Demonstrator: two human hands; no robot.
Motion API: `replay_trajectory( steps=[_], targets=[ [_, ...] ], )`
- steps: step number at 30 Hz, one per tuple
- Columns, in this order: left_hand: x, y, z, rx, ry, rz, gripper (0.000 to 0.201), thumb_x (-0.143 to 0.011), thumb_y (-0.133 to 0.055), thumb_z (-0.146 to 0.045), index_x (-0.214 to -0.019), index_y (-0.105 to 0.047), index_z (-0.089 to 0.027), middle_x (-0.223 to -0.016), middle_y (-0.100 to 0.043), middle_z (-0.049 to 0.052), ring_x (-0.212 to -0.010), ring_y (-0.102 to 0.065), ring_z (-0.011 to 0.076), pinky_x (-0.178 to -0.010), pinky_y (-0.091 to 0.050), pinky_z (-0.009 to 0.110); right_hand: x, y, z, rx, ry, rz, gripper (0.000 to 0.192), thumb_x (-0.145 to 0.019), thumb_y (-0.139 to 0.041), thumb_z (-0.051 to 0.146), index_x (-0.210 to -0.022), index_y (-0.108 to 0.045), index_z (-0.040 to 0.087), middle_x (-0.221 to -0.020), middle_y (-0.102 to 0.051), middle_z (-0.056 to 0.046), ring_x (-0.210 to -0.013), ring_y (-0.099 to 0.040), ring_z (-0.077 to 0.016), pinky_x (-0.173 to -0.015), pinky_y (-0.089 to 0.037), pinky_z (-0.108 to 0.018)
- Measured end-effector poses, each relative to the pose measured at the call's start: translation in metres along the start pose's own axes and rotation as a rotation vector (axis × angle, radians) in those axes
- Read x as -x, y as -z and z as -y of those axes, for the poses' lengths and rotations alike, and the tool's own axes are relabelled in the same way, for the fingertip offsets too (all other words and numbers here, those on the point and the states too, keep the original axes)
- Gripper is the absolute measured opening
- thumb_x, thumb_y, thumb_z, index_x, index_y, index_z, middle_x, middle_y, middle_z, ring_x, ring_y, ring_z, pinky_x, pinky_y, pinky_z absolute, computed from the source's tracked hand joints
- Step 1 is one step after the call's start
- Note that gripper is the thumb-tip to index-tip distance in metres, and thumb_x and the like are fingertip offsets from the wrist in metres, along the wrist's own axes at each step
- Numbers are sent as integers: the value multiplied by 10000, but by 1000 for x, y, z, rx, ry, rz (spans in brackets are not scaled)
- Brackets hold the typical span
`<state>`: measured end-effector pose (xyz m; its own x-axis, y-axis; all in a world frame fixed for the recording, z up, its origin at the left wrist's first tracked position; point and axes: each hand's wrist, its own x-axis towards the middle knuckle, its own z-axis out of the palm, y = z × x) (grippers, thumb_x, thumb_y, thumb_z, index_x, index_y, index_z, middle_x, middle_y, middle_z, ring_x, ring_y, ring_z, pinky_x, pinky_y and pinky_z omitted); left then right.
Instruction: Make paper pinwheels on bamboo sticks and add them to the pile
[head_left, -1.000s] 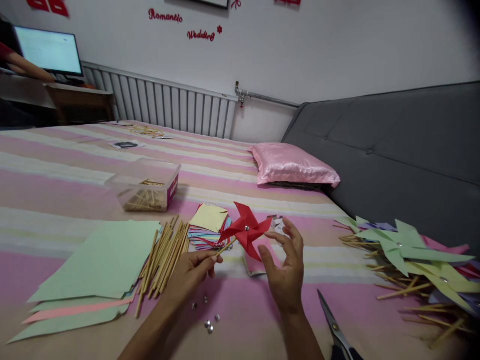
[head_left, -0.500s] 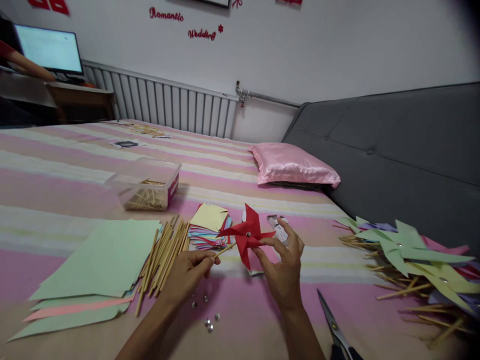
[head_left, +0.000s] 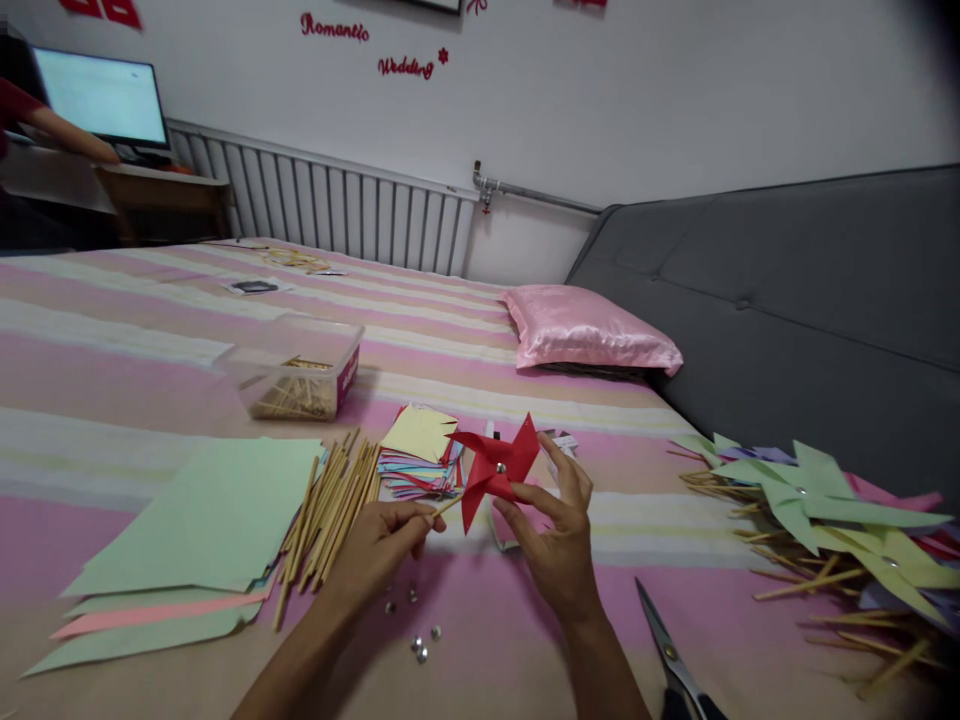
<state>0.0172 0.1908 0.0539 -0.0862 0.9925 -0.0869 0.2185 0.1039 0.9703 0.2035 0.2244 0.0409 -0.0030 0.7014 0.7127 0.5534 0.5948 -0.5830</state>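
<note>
Covering the bed point(head_left: 135, 350) is a pink, cream and yellow striped sheet; it serves as work surface. Head view, room: white wall with red lettering, ribbed radiator point(head_left: 330, 215), grey padded headboard point(head_left: 787, 300) at right, pink satin pillow point(head_left: 589, 330) against it, lit monitor point(head_left: 101, 97) far left with another person's arm before it.

Item held: red paper pinwheel point(head_left: 495, 466), raised just above the sheet, near centre. Left hand point(head_left: 379, 548), grip closed on its wooden stick. Right hand point(head_left: 559, 540), grip part open, fingertips touching the rear blades.

Near left: green and pink paper sheets point(head_left: 195, 520), bundle of wooden sticks point(head_left: 330, 505), stack of coloured squares point(head_left: 420, 455), clear tub of sticks point(head_left: 296, 375). Metal pins point(head_left: 420, 645) lie loose below the left hand. Scissors point(head_left: 671, 655) at the lower edge. Finished pinwheels point(head_left: 817, 510) heaped at the right edge.

Open room: the far left half of the bed, sparsely occupied.
</note>
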Motion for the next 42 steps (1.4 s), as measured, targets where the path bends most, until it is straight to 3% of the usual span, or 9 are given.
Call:
replay_trajectory(
  steps=[5,10,15,19,28,34,42],
  targets=[
    [0,-1,0,15,-7,2,249,-672,-521,-346,-635,-683,-160,-467,-486,-14,-472,-398,120,-476,-262,230,1,-1,-1,-6,-13,9,80,-754,-657,290,-807,-714,272,-1342,-440,-40,-1259,-311,-286,-986,-302,-541],
    [-1,2,2,-1,-19,-15,261,-677,-516,-351,-644,-683,-153,-474,-490,-12,-488,-408,126,-480,-264,229,0,5,0,-43,-31,-63,104,-705,-698,308,-747,-672,217,-1273,-493,-83,-1202,-400,-294,-963,-337,-515],
    [-3,5,6,-106,-52,-24,265,-686,-489,-331,-637,-680,-153,-465,-470,-18,-484,-401,128,-488,-264,234,-1,10,2,-89,-126,-115,230,-787,-562,253,-1009,-609,219,-1293,-453,-101,-1202,-415,-281,-948,-362,-505],
    [-5,6,9,-216,-93,-43,252,-683,-485,-313,-613,-675,-162,-466,-453,-28,-477,-395,127,-491,-254,236,0,7,-3,5,-119,-40,388,-776,-474,159,-1134,-575,267,-1369,-362,-69,-1239,-354,-273,-967,-341,-516],
    [-6,8,11,-189,-70,-60,254,-674,-492,-320,-609,-679,-161,-450,-450,-30,-465,-398,127,-489,-254,234,1,2,-9,61,-82,-52,142,-715,-527,152,-800,-618,218,-1351,-408,-57,-1224,-359,-288,-944,-338,-525],
    [-9,8,15,-91,-50,-23,274,-675,-488,-330,-631,-687,-146,-449,-456,-23,-468,-404,129,-492,-271,235,0,0,-8,7,-42,-22,97,-698,-620,184,-781,-642,228,-1307,-468,-66,-1218,-375,-282,-956,-326,-514],
    [-5,5,5,-10,11,3,273,-621,-511,-355,-599,-687,-148,-427,-442,-21,-449,-383,119,-472,-250,229,-1,1,-6,-115,-125,-6,71,-672,-713,275,-740,-714,256,-1294,-514,-58,-1202,-414,-291,-950,-341,-513]
  ],
)
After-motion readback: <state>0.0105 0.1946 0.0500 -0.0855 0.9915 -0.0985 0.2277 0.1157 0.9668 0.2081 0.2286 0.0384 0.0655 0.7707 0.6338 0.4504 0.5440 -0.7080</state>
